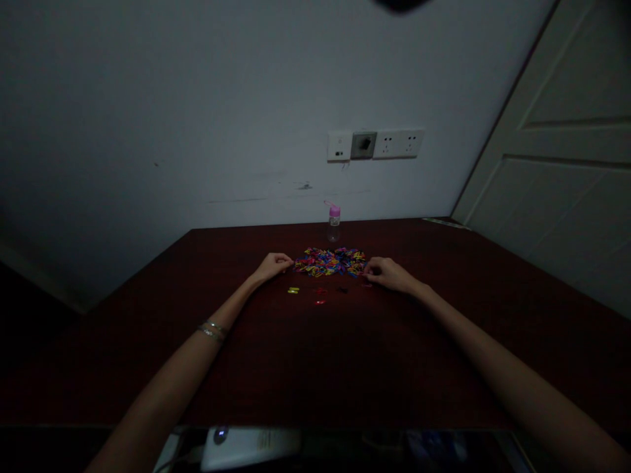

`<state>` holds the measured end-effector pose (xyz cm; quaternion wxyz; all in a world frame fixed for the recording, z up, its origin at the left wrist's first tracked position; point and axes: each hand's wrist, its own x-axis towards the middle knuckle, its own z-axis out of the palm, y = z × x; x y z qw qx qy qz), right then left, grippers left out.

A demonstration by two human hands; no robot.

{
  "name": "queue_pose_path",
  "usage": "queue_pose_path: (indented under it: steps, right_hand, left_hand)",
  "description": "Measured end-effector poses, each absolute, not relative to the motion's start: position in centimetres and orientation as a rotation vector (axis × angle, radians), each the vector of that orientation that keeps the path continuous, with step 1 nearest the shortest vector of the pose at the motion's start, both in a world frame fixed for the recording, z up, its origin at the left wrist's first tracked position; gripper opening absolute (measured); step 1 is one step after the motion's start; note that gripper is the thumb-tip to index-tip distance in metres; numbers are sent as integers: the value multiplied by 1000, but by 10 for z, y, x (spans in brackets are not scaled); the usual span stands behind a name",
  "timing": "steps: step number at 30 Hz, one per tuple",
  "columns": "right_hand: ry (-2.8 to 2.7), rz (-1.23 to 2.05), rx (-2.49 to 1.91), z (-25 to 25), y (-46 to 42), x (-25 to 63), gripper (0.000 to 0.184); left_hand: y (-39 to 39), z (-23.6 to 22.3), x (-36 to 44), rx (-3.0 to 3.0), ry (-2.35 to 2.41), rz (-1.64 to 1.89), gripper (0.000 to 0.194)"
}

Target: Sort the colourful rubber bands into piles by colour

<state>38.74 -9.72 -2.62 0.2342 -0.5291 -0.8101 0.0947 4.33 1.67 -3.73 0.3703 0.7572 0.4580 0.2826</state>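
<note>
A spread pile of small, many-coloured clips lies on the dark red-brown table. At its left edge is my left hand, thumb and fingers pinched together by the outermost clips; whatever they hold is too small to tell. My right hand is closed in a pinch at the opposite edge, its fingertips beside reddish clips, and I cannot make out what is in them. In front of the pile lie sorted bits: yellow clips, red clips, another red clip nearer me, dark clips and a pinkish clip.
A small clear bottle with a pink cap stands behind the pile. Wall sockets are set above the table, and a pale door is at the right. Below the front edge sits a white device.
</note>
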Motion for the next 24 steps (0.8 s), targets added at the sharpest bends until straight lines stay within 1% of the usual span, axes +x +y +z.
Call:
queue_pose_path:
  steps: [5,9,13,17,21,24]
  right_hand:
    - [-2144,306,-1431,-25,-93,390,13]
    - [-2093,346,-1353,-15,-98,372,14]
    - [-2166,191,-1294,-5,-113,330,7]
    - [-2229,59,-1223,-6,-128,292,6]
    - [-2282,58,-1207,-16,-131,278,5]
    - [-2322,78,-1170,-22,-130,278,8]
  left_hand:
    - [15,-38,46,1936,1172,759,30]
    - [13,-38,48,1935,1200,790,27]
    - [11,-37,49,1961,1219,797,25]
    - [10,-36,49,1953,1228,797,25]
    - [9,-35,50,1949,1225,814,24]
    - [7,-33,50,1960,1220,820,24]
